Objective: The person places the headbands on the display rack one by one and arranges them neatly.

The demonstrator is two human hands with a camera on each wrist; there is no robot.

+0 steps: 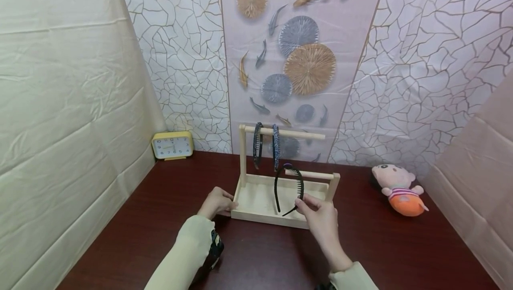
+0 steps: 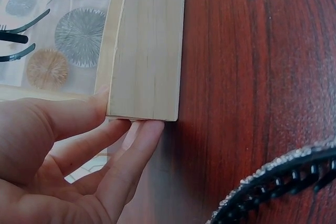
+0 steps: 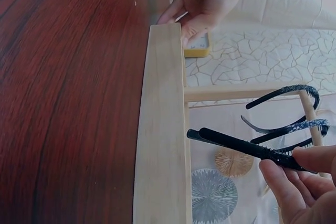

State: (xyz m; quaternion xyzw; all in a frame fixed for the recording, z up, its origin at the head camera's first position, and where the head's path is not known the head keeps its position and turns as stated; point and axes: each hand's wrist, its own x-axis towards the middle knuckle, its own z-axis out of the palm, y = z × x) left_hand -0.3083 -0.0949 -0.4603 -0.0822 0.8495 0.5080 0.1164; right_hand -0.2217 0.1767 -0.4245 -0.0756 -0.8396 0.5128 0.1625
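Note:
My left hand (image 1: 218,203) grips the front left corner of a pale wooden headband stand (image 1: 264,217), thumb on one side and fingers against its end in the left wrist view (image 2: 144,45). In my right hand (image 1: 320,221) a black toothed headband (image 1: 300,183) is pinched near one end between thumb and fingers. It stands upright over the tray, its arch overlapping the free end of the short lower bar (image 1: 316,175). From the tall upper bar (image 1: 306,135) hang a dark headband (image 1: 257,145) and a blue patterned one (image 1: 276,147).
A glittery black headband (image 2: 273,182) lies on the dark red table beside my left forearm. At the back left stands a yellow clock (image 1: 172,145); a plush doll (image 1: 402,192) lies at the right. Patterned cloth (image 1: 188,58) hangs behind.

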